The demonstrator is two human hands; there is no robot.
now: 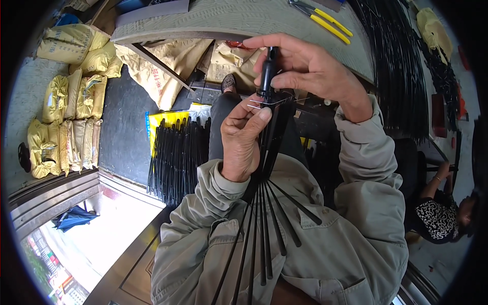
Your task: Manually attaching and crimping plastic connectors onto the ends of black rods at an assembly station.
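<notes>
By the near edge of the counter [236, 21], the right hand [319, 68] arches, clasping the black frame [273, 142]. The left hand [242, 137] pinches it lower.

Red-printed pale sack [147, 76], dark-lettered tan sack [68, 43]

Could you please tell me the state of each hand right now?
Left hand: closed, its grip around a bundle of slim black rods.
Right hand: partly closed, holding a glossy black cylindrical piece between thumb and fingers.
</notes>
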